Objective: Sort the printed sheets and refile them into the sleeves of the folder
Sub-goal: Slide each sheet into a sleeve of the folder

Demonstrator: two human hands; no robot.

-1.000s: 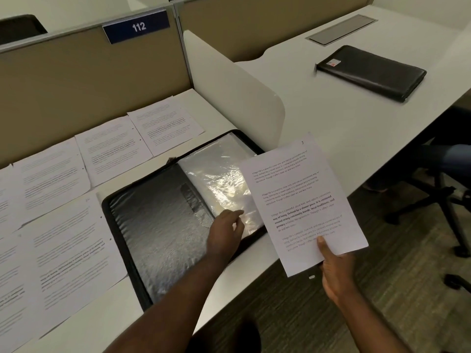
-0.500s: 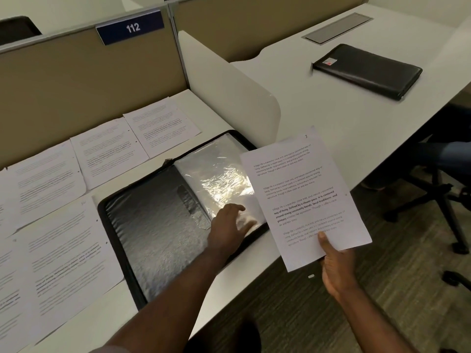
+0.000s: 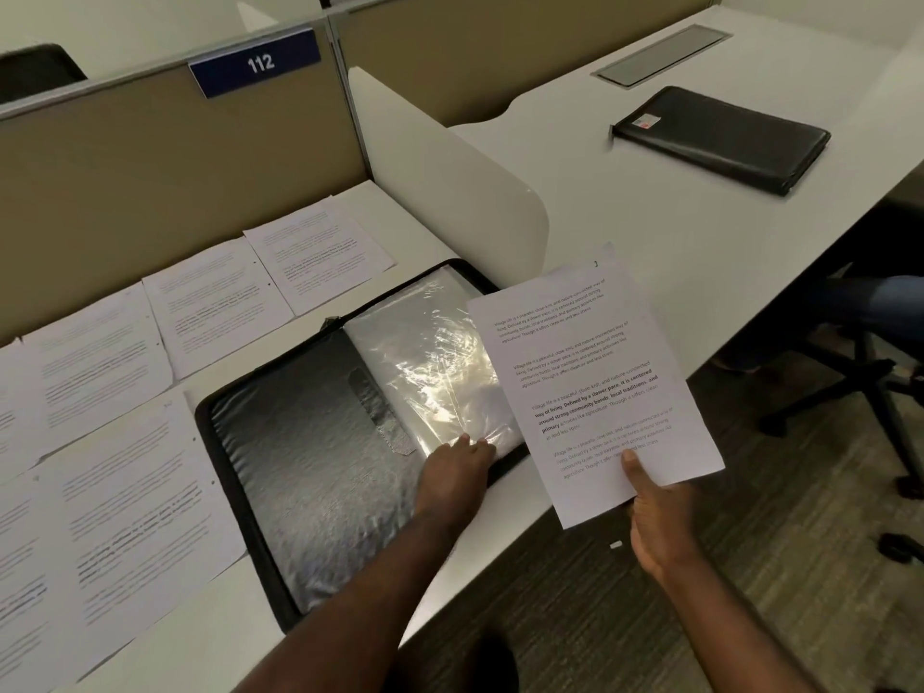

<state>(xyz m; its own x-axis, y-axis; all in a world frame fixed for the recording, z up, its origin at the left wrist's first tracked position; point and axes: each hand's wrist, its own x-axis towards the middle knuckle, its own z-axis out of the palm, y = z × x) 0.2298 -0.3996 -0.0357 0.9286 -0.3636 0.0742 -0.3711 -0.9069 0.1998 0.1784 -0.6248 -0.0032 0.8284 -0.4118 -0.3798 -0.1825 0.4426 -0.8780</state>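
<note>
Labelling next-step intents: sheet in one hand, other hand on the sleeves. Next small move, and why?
Probably lift the top sleeve open with the left hand, whose fingertips rest at its near edge; the right hand holds the sheet beside the folder, not yet inserted.

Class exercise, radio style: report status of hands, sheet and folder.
Left hand fingertips on the clear sleeves in the open folder. Right hand pinching a printed sheet, not yet sleeved. Nothing blocking.
</note>
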